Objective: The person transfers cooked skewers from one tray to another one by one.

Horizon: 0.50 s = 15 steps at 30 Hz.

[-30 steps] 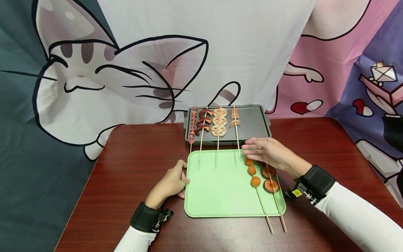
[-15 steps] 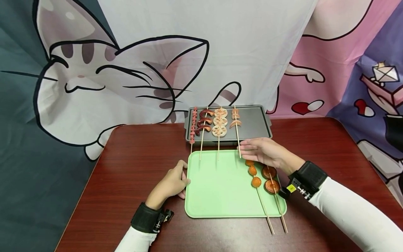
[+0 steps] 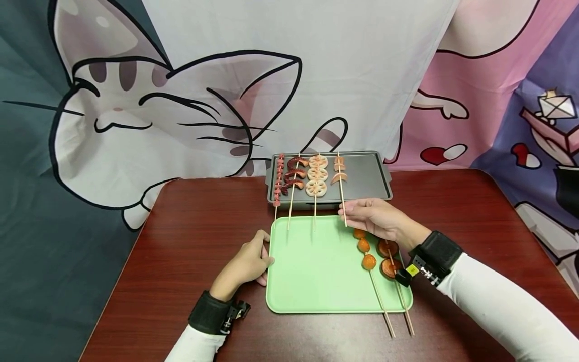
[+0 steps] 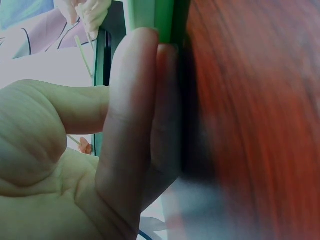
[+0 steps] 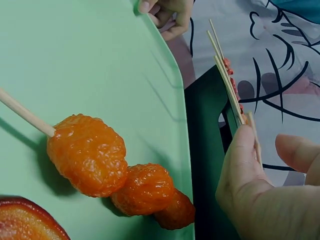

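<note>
My left hand [image 3: 244, 259] grips the left rim of a light green tray [image 3: 307, 281], its thumb over the edge. In the left wrist view its fingers [image 4: 132, 75] meet the green rim. My right hand [image 3: 375, 218] is at the bare stick of a skewer with pinkish-orange crescent pieces [image 3: 339, 177]. In the right wrist view this stick [image 5: 254, 135] lies against a finger, with the thumb standing apart. The skewer's food end rests on a dark grey grill pan [image 3: 368, 176]. Orange balls on a stick [image 3: 369, 262] and a skewer of brown round slices [image 3: 389, 268] lie on the tray's right side.
On the grill pan also lie a skewer of small pink pieces [image 3: 277, 186], a dark red curled-piece skewer [image 3: 294, 174] and a lotus root skewer [image 3: 315, 188]. Their sticks overhang the tray's far edge. Behind the brown table [image 3: 203, 221] hangs a printed cloth [image 3: 362, 75].
My right hand has moved left to the crescent-piece skewer's stick, and its fingers have drawn closer together there. The left hand stays on the tray rim.
</note>
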Each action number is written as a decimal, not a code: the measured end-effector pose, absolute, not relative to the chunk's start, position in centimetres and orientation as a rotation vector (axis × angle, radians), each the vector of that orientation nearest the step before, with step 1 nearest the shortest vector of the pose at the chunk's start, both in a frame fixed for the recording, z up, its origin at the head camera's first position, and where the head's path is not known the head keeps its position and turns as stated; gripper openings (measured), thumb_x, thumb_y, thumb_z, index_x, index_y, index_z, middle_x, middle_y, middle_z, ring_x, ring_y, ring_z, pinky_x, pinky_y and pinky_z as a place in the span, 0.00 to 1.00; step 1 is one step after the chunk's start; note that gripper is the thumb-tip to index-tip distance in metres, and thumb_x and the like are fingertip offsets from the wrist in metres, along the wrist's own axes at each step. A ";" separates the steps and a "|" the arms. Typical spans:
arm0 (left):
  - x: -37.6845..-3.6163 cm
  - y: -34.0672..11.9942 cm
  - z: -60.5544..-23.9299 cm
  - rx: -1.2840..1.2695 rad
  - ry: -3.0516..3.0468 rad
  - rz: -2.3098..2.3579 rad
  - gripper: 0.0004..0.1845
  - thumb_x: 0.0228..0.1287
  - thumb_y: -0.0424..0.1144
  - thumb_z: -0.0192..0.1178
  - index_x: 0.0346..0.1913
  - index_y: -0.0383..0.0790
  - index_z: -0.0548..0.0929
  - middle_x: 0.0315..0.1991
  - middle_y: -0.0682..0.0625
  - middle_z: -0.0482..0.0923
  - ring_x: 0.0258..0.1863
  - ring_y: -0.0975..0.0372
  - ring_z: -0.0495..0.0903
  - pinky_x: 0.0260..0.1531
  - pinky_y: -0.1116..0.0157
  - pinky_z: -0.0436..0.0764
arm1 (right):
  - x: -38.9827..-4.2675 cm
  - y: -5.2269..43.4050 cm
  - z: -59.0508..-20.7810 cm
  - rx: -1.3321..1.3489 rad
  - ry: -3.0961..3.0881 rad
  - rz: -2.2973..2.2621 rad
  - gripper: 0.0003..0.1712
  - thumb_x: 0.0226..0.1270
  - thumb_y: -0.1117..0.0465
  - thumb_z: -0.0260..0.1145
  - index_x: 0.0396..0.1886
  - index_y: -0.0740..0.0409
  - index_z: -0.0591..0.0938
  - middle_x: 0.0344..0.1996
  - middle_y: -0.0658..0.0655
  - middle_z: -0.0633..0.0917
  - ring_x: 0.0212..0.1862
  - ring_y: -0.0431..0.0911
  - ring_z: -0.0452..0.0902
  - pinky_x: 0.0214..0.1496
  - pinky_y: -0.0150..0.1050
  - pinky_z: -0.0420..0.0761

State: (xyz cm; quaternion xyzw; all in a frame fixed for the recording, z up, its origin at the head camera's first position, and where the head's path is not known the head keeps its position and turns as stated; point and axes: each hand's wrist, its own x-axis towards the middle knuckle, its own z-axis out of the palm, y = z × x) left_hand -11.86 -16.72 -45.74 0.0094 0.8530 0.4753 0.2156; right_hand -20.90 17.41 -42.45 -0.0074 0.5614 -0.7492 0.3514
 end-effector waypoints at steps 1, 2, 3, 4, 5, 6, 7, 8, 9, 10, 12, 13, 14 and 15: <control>-11.9 -16.7 -45.7 0.027 2.365 1.317 0.24 0.72 0.25 0.60 0.66 0.34 0.66 0.30 0.40 0.74 0.13 0.54 0.82 0.15 0.59 0.86 | -20.9 17.4 -42.5 -0.021 1.461 -1.937 0.30 0.81 0.69 0.55 0.74 0.80 0.59 0.46 0.54 0.89 0.47 0.40 0.88 0.55 0.32 0.88; -11.9 -16.7 -45.8 0.028 2.364 1.318 0.24 0.72 0.25 0.59 0.66 0.34 0.66 0.30 0.40 0.74 0.13 0.54 0.82 0.15 0.59 0.86 | -20.9 17.3 -42.5 -0.019 1.468 -1.936 0.30 0.81 0.69 0.56 0.74 0.80 0.60 0.45 0.54 0.89 0.46 0.40 0.88 0.54 0.32 0.88; -11.9 -16.8 -45.8 0.029 2.363 1.318 0.24 0.72 0.25 0.59 0.66 0.34 0.66 0.30 0.40 0.74 0.13 0.54 0.82 0.15 0.59 0.86 | -20.9 17.3 -42.5 -0.014 1.472 -1.936 0.29 0.80 0.70 0.56 0.73 0.79 0.61 0.45 0.54 0.89 0.46 0.40 0.88 0.54 0.32 0.88; -11.8 -16.8 -45.8 0.030 2.363 1.319 0.24 0.72 0.25 0.59 0.67 0.34 0.66 0.31 0.40 0.74 0.13 0.54 0.82 0.15 0.59 0.86 | -20.9 17.2 -42.5 -0.010 1.480 -1.933 0.29 0.80 0.70 0.57 0.73 0.79 0.62 0.44 0.53 0.89 0.46 0.40 0.88 0.54 0.32 0.88; -11.8 -16.8 -45.8 0.032 2.363 1.319 0.24 0.72 0.25 0.59 0.67 0.34 0.65 0.31 0.40 0.74 0.13 0.54 0.82 0.15 0.59 0.86 | -20.9 17.2 -42.6 -0.008 1.489 -1.930 0.28 0.79 0.70 0.57 0.72 0.79 0.63 0.44 0.53 0.89 0.46 0.39 0.88 0.54 0.32 0.88; -11.8 -16.7 -45.8 0.033 2.363 1.319 0.24 0.72 0.25 0.59 0.67 0.33 0.65 0.31 0.40 0.74 0.13 0.54 0.82 0.15 0.59 0.86 | -20.9 17.2 -42.6 -0.009 1.495 -1.928 0.28 0.79 0.71 0.58 0.72 0.79 0.64 0.44 0.53 0.89 0.45 0.39 0.88 0.54 0.32 0.88; -11.8 -16.7 -45.8 0.035 2.364 1.318 0.24 0.72 0.25 0.59 0.67 0.33 0.65 0.31 0.40 0.74 0.13 0.54 0.81 0.15 0.59 0.86 | -20.9 17.1 -42.6 -0.002 1.503 -1.928 0.27 0.78 0.71 0.59 0.71 0.78 0.65 0.44 0.54 0.89 0.45 0.39 0.88 0.53 0.32 0.88; -11.8 -16.7 -45.8 0.035 2.366 1.317 0.24 0.72 0.25 0.59 0.67 0.33 0.65 0.31 0.40 0.74 0.13 0.54 0.81 0.15 0.59 0.86 | -20.8 17.1 -42.6 0.005 1.509 -1.930 0.27 0.78 0.71 0.59 0.71 0.78 0.66 0.44 0.54 0.90 0.45 0.39 0.88 0.53 0.32 0.88; -11.8 -16.7 -45.8 0.035 2.367 1.316 0.24 0.72 0.25 0.60 0.67 0.33 0.65 0.31 0.40 0.74 0.13 0.54 0.81 0.15 0.59 0.86 | -20.8 17.1 -42.6 0.008 1.515 -1.931 0.26 0.78 0.71 0.59 0.70 0.78 0.66 0.44 0.54 0.90 0.45 0.39 0.88 0.52 0.31 0.88; -11.8 -16.7 -45.8 0.036 2.367 1.317 0.24 0.72 0.25 0.60 0.67 0.33 0.65 0.31 0.40 0.74 0.13 0.54 0.81 0.15 0.59 0.86 | -20.8 17.1 -42.6 0.006 1.526 -1.929 0.26 0.78 0.71 0.59 0.70 0.78 0.67 0.44 0.54 0.90 0.45 0.39 0.88 0.51 0.31 0.88; -11.9 -16.7 -45.8 0.038 2.369 1.317 0.24 0.72 0.25 0.60 0.66 0.33 0.65 0.30 0.40 0.74 0.13 0.54 0.81 0.15 0.59 0.86 | -20.8 17.1 -42.6 0.007 1.543 -1.928 0.26 0.78 0.71 0.59 0.70 0.78 0.67 0.44 0.54 0.90 0.44 0.38 0.88 0.50 0.30 0.88; -11.9 -16.7 -45.8 0.040 2.369 1.318 0.24 0.72 0.24 0.60 0.66 0.33 0.65 0.30 0.40 0.74 0.13 0.54 0.81 0.15 0.59 0.86 | -20.8 17.1 -42.5 0.011 1.552 -1.928 0.26 0.78 0.72 0.59 0.70 0.78 0.67 0.43 0.54 0.90 0.43 0.38 0.88 0.49 0.30 0.89; -11.9 -16.7 -45.8 0.042 2.368 1.319 0.24 0.72 0.24 0.60 0.66 0.33 0.65 0.30 0.40 0.74 0.13 0.54 0.81 0.15 0.59 0.86 | -20.8 17.1 -42.5 0.005 1.558 -1.925 0.26 0.77 0.71 0.59 0.70 0.78 0.67 0.43 0.53 0.90 0.43 0.38 0.88 0.49 0.30 0.89; -11.9 -16.7 -45.8 0.044 2.368 1.322 0.24 0.72 0.24 0.60 0.66 0.33 0.65 0.30 0.40 0.74 0.13 0.54 0.81 0.15 0.59 0.86 | -20.8 17.1 -42.5 0.001 1.565 -1.921 0.26 0.77 0.71 0.60 0.70 0.78 0.66 0.43 0.53 0.90 0.43 0.38 0.88 0.49 0.29 0.89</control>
